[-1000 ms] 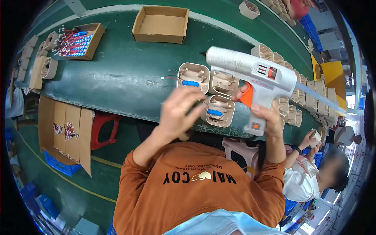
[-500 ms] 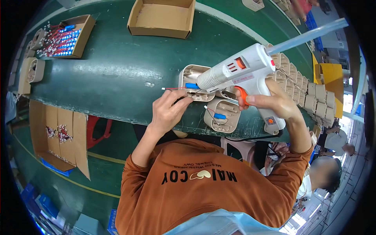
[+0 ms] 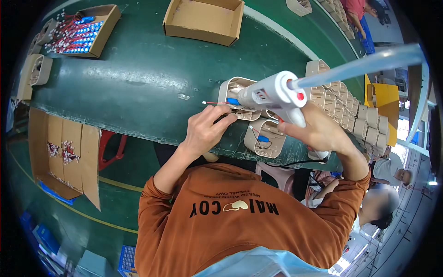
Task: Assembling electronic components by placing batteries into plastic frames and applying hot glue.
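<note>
The right hand point(image 3: 320, 131) is clamping around the glue gun point(image 3: 272, 90), whose front end is pointing down into a shell point(image 3: 224, 90) that is lying inward from the near edge of the bench point(image 3: 138, 87), with a blue cell point(image 3: 232, 101) sitting in it. The left hand point(image 3: 205, 129) is resting at that shell's near rim, thumb and fingertips bunching close, though whether they are pinching anything is hard to make out. A second shell point(image 3: 276, 144) is lying closer to that edge.
</note>
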Action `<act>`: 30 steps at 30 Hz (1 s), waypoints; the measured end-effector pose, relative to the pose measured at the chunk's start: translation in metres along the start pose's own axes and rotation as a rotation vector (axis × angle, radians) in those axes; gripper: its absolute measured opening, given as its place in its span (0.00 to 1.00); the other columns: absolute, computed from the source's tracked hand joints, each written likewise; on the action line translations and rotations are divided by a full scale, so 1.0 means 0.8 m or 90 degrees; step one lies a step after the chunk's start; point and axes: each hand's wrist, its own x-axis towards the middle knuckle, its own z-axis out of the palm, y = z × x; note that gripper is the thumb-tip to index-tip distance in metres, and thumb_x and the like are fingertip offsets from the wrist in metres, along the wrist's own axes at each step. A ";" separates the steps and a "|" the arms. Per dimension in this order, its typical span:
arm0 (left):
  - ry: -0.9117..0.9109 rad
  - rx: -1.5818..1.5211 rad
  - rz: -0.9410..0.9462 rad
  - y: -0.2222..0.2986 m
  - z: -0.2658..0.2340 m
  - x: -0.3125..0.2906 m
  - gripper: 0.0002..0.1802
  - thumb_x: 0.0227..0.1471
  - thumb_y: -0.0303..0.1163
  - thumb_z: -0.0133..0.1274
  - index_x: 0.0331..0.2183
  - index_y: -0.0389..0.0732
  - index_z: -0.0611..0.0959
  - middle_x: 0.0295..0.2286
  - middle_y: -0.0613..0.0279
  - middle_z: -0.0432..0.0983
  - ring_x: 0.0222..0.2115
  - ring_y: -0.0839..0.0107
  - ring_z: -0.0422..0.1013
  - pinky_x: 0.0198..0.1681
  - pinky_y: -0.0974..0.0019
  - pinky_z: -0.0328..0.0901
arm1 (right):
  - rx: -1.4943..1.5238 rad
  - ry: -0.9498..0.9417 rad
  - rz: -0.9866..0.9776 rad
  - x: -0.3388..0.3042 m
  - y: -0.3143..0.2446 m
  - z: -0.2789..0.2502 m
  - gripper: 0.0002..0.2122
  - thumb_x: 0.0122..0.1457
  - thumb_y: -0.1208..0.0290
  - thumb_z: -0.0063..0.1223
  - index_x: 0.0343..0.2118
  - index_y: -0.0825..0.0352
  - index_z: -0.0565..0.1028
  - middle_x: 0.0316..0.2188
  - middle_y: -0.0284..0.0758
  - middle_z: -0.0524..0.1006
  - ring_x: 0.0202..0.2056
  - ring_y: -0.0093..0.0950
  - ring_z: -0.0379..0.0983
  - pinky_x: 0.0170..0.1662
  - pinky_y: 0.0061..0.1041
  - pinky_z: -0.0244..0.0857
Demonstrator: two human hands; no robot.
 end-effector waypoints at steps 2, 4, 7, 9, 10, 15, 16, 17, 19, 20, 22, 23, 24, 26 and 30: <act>0.005 0.000 0.003 0.000 0.001 0.000 0.16 0.34 0.19 0.61 0.31 0.43 0.81 0.31 0.66 0.75 0.26 0.69 0.71 0.24 0.69 0.66 | -0.022 -0.059 0.063 0.000 -0.007 -0.004 0.18 0.53 0.61 0.56 0.37 0.74 0.75 0.24 0.39 0.76 0.26 0.25 0.73 0.32 0.29 0.67; 0.011 0.002 0.006 -0.001 0.002 0.001 0.16 0.34 0.19 0.61 0.31 0.44 0.81 0.32 0.66 0.75 0.26 0.69 0.72 0.24 0.69 0.66 | 0.005 -0.136 0.171 0.003 -0.021 -0.018 0.18 0.53 0.61 0.56 0.38 0.74 0.75 0.25 0.40 0.76 0.29 0.25 0.74 0.33 0.28 0.67; 0.020 0.011 0.004 -0.002 0.004 -0.001 0.15 0.34 0.19 0.61 0.30 0.44 0.82 0.33 0.66 0.75 0.26 0.70 0.72 0.24 0.69 0.67 | 0.188 -0.173 0.275 0.000 -0.028 -0.039 0.18 0.54 0.63 0.56 0.40 0.74 0.74 0.29 0.39 0.77 0.34 0.25 0.75 0.36 0.26 0.67; 0.018 0.007 0.008 0.000 0.004 0.001 0.15 0.35 0.18 0.61 0.30 0.43 0.82 0.34 0.65 0.75 0.26 0.69 0.72 0.25 0.69 0.67 | 0.395 -0.051 0.171 -0.025 0.007 -0.029 0.18 0.55 0.63 0.55 0.41 0.74 0.74 0.32 0.38 0.78 0.37 0.26 0.74 0.38 0.25 0.66; 0.017 0.011 0.010 0.001 0.005 0.002 0.15 0.35 0.18 0.61 0.30 0.43 0.82 0.34 0.65 0.76 0.26 0.69 0.73 0.25 0.69 0.68 | 0.469 0.005 0.179 -0.034 0.012 -0.024 0.25 0.51 0.61 0.56 0.45 0.79 0.70 0.36 0.44 0.76 0.35 0.34 0.75 0.35 0.26 0.67; 0.101 -0.047 0.013 0.006 -0.007 -0.003 0.17 0.35 0.16 0.62 0.33 0.41 0.83 0.37 0.60 0.76 0.27 0.68 0.75 0.26 0.70 0.70 | 0.643 0.131 0.135 -0.082 0.058 0.004 0.31 0.49 0.56 0.55 0.49 0.78 0.66 0.38 0.44 0.73 0.39 0.36 0.74 0.35 0.23 0.65; 0.114 -0.040 0.024 0.005 -0.010 -0.009 0.19 0.34 0.15 0.62 0.34 0.41 0.84 0.37 0.57 0.76 0.28 0.68 0.75 0.26 0.69 0.70 | 0.672 0.154 0.137 -0.092 0.064 0.012 0.32 0.49 0.54 0.55 0.50 0.77 0.65 0.38 0.44 0.72 0.40 0.36 0.73 0.35 0.24 0.64; 0.126 -0.029 0.022 0.006 -0.018 -0.013 0.19 0.34 0.14 0.61 0.34 0.41 0.84 0.37 0.56 0.76 0.28 0.67 0.75 0.26 0.69 0.70 | 0.726 0.183 0.119 -0.101 0.066 0.021 0.31 0.50 0.55 0.55 0.50 0.75 0.65 0.36 0.42 0.71 0.39 0.35 0.71 0.35 0.23 0.63; 0.176 0.018 0.038 -0.009 -0.044 -0.012 0.18 0.36 0.13 0.60 0.34 0.41 0.85 0.37 0.55 0.76 0.28 0.66 0.75 0.28 0.68 0.71 | 0.801 0.183 0.086 -0.118 0.083 0.035 0.29 0.51 0.57 0.55 0.50 0.74 0.64 0.36 0.41 0.69 0.40 0.34 0.67 0.36 0.22 0.61; 0.206 0.090 0.044 -0.019 -0.065 -0.005 0.18 0.37 0.14 0.58 0.34 0.41 0.84 0.37 0.56 0.76 0.29 0.64 0.75 0.28 0.67 0.71 | 0.827 0.207 0.080 -0.127 0.089 0.045 0.28 0.51 0.58 0.55 0.50 0.73 0.63 0.37 0.41 0.68 0.40 0.34 0.67 0.36 0.23 0.61; 0.251 0.216 0.006 -0.042 -0.119 0.018 0.18 0.37 0.14 0.56 0.34 0.42 0.83 0.37 0.55 0.75 0.32 0.60 0.74 0.30 0.64 0.71 | 0.856 0.252 0.033 -0.134 0.099 0.059 0.25 0.52 0.59 0.53 0.46 0.75 0.66 0.34 0.43 0.70 0.38 0.36 0.69 0.34 0.23 0.62; 0.266 0.277 -0.039 -0.056 -0.148 0.030 0.18 0.38 0.14 0.55 0.34 0.42 0.83 0.37 0.54 0.75 0.34 0.58 0.74 0.33 0.63 0.71 | 0.868 0.250 0.013 -0.136 0.104 0.061 0.25 0.52 0.59 0.53 0.46 0.75 0.66 0.33 0.43 0.69 0.38 0.36 0.69 0.34 0.24 0.61; 0.276 0.351 -0.050 -0.073 -0.178 0.044 0.16 0.40 0.16 0.54 0.34 0.42 0.83 0.37 0.56 0.75 0.35 0.59 0.73 0.34 0.62 0.71 | 0.868 0.252 0.004 -0.137 0.104 0.063 0.25 0.52 0.59 0.53 0.46 0.75 0.66 0.33 0.42 0.69 0.38 0.36 0.69 0.34 0.24 0.61; 0.274 0.490 -0.075 -0.111 -0.231 0.074 0.15 0.43 0.18 0.52 0.34 0.43 0.83 0.37 0.61 0.75 0.38 0.60 0.72 0.37 0.61 0.70 | 0.865 0.259 -0.014 -0.138 0.100 0.067 0.25 0.52 0.60 0.53 0.46 0.76 0.66 0.33 0.42 0.69 0.37 0.36 0.68 0.33 0.23 0.60; 0.123 0.613 -0.066 -0.216 -0.303 0.135 0.15 0.44 0.21 0.51 0.35 0.46 0.85 0.37 0.65 0.76 0.41 0.62 0.72 0.39 0.59 0.71 | 0.884 0.296 -0.025 -0.143 0.101 0.081 0.25 0.51 0.61 0.54 0.46 0.76 0.66 0.34 0.42 0.70 0.37 0.37 0.68 0.33 0.24 0.60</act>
